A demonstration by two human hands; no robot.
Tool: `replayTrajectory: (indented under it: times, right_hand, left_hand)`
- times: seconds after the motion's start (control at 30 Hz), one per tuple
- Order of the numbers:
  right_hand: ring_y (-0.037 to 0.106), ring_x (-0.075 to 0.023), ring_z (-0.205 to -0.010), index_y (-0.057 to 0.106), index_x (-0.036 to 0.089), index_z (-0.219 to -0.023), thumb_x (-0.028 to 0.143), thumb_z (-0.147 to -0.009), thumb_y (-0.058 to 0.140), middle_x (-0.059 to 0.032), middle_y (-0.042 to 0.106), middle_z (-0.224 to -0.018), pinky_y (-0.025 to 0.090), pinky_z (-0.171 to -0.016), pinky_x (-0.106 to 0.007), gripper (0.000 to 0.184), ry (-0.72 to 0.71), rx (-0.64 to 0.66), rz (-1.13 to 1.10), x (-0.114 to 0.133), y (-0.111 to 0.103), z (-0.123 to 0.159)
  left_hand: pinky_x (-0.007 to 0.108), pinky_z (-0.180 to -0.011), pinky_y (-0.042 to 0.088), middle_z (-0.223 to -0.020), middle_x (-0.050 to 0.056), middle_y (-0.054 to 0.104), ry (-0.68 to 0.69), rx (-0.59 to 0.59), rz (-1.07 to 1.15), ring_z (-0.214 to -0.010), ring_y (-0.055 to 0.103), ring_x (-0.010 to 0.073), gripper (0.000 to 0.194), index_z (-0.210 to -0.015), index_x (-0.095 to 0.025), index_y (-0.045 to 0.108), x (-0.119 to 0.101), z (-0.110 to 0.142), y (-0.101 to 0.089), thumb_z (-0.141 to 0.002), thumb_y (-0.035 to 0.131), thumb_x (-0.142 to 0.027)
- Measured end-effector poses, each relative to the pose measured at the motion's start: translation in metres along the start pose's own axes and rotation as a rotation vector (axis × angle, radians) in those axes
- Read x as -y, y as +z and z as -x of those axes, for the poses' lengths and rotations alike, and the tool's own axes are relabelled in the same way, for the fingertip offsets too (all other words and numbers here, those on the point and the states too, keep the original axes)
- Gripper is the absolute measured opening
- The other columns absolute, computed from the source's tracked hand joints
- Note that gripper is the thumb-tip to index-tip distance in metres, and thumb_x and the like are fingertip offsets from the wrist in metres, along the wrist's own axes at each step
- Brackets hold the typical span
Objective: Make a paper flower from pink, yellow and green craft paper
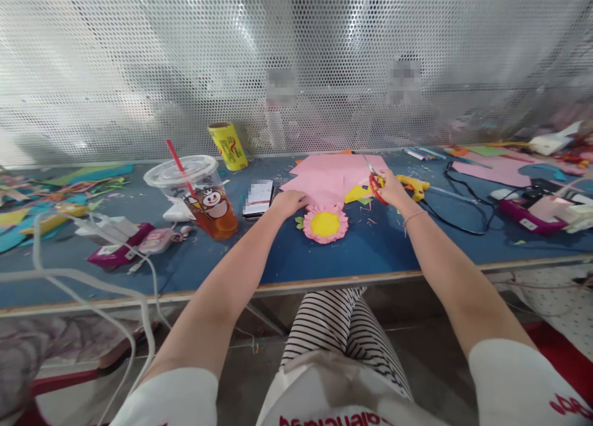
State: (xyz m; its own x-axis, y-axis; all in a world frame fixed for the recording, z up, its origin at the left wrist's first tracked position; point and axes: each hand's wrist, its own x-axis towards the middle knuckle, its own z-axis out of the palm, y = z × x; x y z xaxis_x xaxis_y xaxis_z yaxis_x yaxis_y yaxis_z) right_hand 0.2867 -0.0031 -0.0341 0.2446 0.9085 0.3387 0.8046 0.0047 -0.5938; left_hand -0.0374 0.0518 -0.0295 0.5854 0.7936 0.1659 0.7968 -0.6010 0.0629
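My right hand [395, 190] is closed round the red and yellow handles of a pair of scissors [373, 178], whose blades point up and away over the right part of a pink paper sheet [331, 176]. My left hand [291, 204] is at the sheet's lower left edge, fingers curled and closed on the paper; its thumb is hard to see. Just below the sheet lies a paper flower [324, 223] with a yellow centre, ruffled pink petals and a green leaf at its left. Yellow paper scraps [356, 194] lie between the flower and the scissors.
Left of my left hand are a phone [258, 199] and a lidded drink cup [208, 197] with a red straw. A yellow roll [228, 147] stands behind. On the right, a yellow glue gun [416, 186] trails a black cord near a purple power strip [532, 216]. Perforated metal backs the table.
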Motion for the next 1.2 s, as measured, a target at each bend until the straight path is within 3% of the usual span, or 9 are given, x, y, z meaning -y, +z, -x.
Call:
replayTrajectory:
  times: [0.13,0.27,0.4,0.83,0.97,1.1,1.2]
  right_hand:
    - [0.058,-0.0256,-0.101,0.041,0.013,-0.122,0.016,-0.065,0.061,-0.0152,0.06,-0.111,0.046,-0.086,-0.037,0.06,-0.036,0.06,0.115,0.005,0.016,0.004]
    - [0.054,-0.0286,-0.107,0.042,0.009,-0.118,0.035,-0.072,0.061,-0.0211,0.056,-0.115,0.044,-0.088,-0.037,0.056,-0.077,-0.011,0.203,0.017,0.031,0.005]
    - [0.056,-0.0295,-0.105,0.043,0.01,-0.117,0.042,-0.074,0.059,-0.0211,0.058,-0.112,0.044,-0.085,-0.036,0.056,-0.05,0.008,0.259,0.022,0.037,0.004]
    - [0.056,-0.0292,-0.11,0.042,0.013,-0.123,0.045,-0.063,0.072,-0.0176,0.058,-0.119,0.044,-0.09,-0.036,0.074,-0.085,0.077,0.17,0.025,0.036,0.007]
    - [0.057,-0.0273,-0.109,0.043,0.014,-0.122,0.042,-0.062,0.074,-0.0169,0.059,-0.117,0.044,-0.088,-0.035,0.073,-0.072,0.101,0.126,0.027,0.037,0.007]
    - [0.059,-0.0275,-0.104,0.044,0.016,-0.12,0.037,-0.057,0.076,-0.0142,0.062,-0.111,0.046,-0.085,-0.035,0.074,0.035,0.052,0.066,0.023,0.04,0.001]
    - [0.061,-0.0266,-0.101,0.044,0.018,-0.117,0.029,-0.06,0.073,-0.0111,0.064,-0.107,0.047,-0.084,-0.037,0.065,0.06,-0.029,-0.006,0.015,0.041,-0.005]
  left_hand:
    - [0.028,-0.081,0.041,-0.108,0.009,0.067,0.055,-0.021,-0.109,-0.102,0.06,0.0231,0.039,-0.105,-0.024,0.066,-0.008,0.001,-0.002,-0.09,0.033,-0.04]
    - [0.031,-0.079,0.042,-0.106,0.011,0.067,-0.002,-0.01,-0.165,-0.099,0.061,0.0258,0.037,-0.11,-0.023,0.063,-0.018,0.0,-0.004,-0.09,0.035,-0.035]
    - [0.031,-0.081,0.042,-0.109,0.012,0.065,-0.055,-0.002,-0.157,-0.101,0.06,0.0249,0.038,-0.109,-0.021,0.063,-0.021,-0.001,-0.003,-0.09,0.033,-0.034]
    - [0.031,-0.087,0.042,-0.112,0.014,0.062,-0.035,-0.027,-0.148,-0.106,0.057,0.0227,0.043,-0.105,-0.013,0.061,-0.016,-0.001,0.006,-0.092,0.024,-0.03]
    - [0.033,-0.093,0.04,-0.115,0.014,0.06,-0.093,-0.044,-0.146,-0.112,0.053,0.0227,0.041,-0.107,-0.012,0.059,-0.014,-0.002,0.009,-0.091,0.027,-0.031]
    - [0.037,-0.092,0.041,-0.117,0.015,0.059,-0.147,-0.039,-0.134,-0.113,0.051,0.0246,0.04,-0.108,-0.012,0.058,-0.014,-0.001,0.01,-0.09,0.028,-0.032]
    - [0.04,-0.092,0.041,-0.118,0.016,0.058,-0.157,-0.037,-0.14,-0.114,0.051,0.0256,0.04,-0.109,-0.012,0.057,-0.014,0.0,0.01,-0.09,0.027,-0.032]
